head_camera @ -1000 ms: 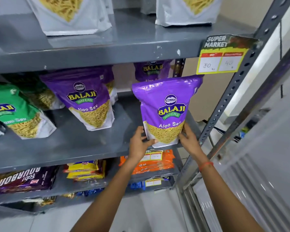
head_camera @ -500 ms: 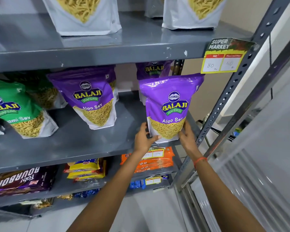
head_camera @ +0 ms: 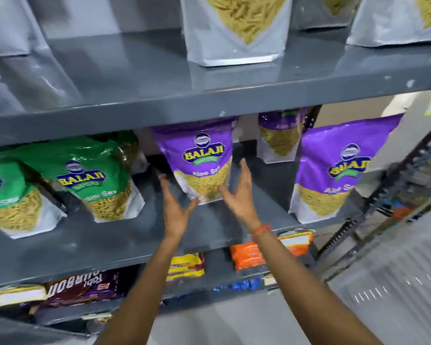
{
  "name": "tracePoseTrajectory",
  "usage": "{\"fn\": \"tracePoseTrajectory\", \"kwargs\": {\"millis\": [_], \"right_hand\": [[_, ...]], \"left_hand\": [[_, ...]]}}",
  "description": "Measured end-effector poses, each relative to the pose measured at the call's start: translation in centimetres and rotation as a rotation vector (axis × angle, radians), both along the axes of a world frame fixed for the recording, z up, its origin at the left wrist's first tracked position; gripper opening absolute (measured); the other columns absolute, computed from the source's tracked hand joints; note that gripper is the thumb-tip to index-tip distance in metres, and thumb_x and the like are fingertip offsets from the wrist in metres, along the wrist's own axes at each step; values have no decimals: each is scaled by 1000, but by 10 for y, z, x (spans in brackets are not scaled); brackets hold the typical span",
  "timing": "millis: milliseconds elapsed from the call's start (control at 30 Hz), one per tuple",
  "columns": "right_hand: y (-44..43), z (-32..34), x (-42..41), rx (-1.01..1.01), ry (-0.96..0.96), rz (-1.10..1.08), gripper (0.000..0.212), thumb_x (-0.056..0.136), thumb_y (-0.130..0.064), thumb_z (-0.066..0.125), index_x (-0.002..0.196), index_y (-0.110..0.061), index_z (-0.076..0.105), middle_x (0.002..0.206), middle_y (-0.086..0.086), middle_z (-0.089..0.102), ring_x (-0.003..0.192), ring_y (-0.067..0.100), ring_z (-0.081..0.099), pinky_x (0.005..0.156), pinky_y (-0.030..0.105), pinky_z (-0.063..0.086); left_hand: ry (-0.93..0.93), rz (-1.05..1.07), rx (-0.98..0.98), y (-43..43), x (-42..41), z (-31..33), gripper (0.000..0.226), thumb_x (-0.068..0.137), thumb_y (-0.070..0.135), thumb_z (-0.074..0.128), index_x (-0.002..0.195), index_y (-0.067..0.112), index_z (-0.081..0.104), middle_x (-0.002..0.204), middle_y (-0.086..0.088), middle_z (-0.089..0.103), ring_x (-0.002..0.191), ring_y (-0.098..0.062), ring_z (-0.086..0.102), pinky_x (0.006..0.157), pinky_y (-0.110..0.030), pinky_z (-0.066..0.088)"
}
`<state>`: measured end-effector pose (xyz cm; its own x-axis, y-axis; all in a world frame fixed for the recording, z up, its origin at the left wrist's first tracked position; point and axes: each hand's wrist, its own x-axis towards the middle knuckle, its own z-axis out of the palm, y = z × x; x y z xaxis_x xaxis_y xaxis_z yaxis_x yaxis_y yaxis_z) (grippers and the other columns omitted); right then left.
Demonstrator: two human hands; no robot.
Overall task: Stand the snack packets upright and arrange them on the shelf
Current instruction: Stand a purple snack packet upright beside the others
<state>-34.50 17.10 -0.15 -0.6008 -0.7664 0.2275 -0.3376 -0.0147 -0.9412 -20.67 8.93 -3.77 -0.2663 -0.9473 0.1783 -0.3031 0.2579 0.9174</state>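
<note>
A purple Balaji Aloo Sev packet (head_camera: pixel 201 158) stands on the grey middle shelf (head_camera: pixel 125 235), leaning back a little. My left hand (head_camera: pixel 176 207) is open just left of its lower edge. My right hand (head_camera: pixel 239 192) is open at its lower right corner, fingers spread; whether it touches the packet is unclear. Another purple Aloo Sev packet (head_camera: pixel 334 170) stands upright near the shelf's right end, free of both hands. A third purple packet (head_camera: pixel 279 135) stands further back between them. Two green Balaji packets (head_camera: pixel 92 175) (head_camera: pixel 8 200) lean on the left.
White packets (head_camera: pixel 237 28) stand on the upper shelf (head_camera: pixel 159 105). Below lie orange (head_camera: pixel 249 255), yellow (head_camera: pixel 184 266) and brown biscuit packs (head_camera: pixel 82 287). A perforated metal upright (head_camera: pixel 383 195) bounds the rack on the right.
Both hands let go of the right-hand purple packet, which now stands at the shelf's right end. They moved left to the middle purple packet. The view shifted left too.
</note>
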Motion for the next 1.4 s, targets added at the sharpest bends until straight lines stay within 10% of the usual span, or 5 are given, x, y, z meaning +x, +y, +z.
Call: {"fn": "tracePoseTrajectory", "kwargs": {"millis": [200, 333, 533, 1000, 1400], "right_hand": [[-38, -34, -46, 275, -166, 260, 66, 65, -10, 67, 123, -7, 36, 126, 18, 49, 113, 24, 48, 105, 53, 41], [-10, -33, -33, 266, -172, 236, 50, 77, 13, 60, 119, -1, 38, 118, 19, 53, 102, 20, 52, 75, 8, 50], [55, -43, -17, 281, -118, 240, 40, 77, 8, 63, 106, -12, 43, 100, 2, 58, 81, -7, 60, 65, 2, 47], [82, -41, -11, 243, -153, 242, 45, 75, -2, 69, 111, -16, 44, 113, 9, 60, 103, 21, 59, 69, 11, 53], [88, 10, 103, -255, 227, -402, 57, 82, -25, 46, 134, -5, 32, 138, 20, 37, 132, 21, 32, 112, 23, 24]], "left_hand": [[-36, -407, 283, -60, 3, -6, 87, 49, 33, 82, 124, 11, 43, 127, -14, 57, 115, -26, 55, 104, -51, 43], [0, -355, 273, -34, 11, -16, 76, 55, 33, 83, 121, 19, 48, 124, -10, 62, 113, -24, 59, 99, -45, 47], [-13, -349, 250, 36, 35, -16, 65, 66, 19, 80, 122, 17, 48, 117, -1, 66, 106, -12, 61, 81, -8, 48], [-51, -426, 345, 55, 39, -3, 73, 65, 33, 79, 128, 24, 44, 130, 0, 59, 121, -18, 54, 103, -41, 45], [68, -258, 63, 73, 74, 22, 91, 78, 32, 69, 147, 23, 10, 154, 17, 11, 141, 1, 15, 107, -5, 19]]}}
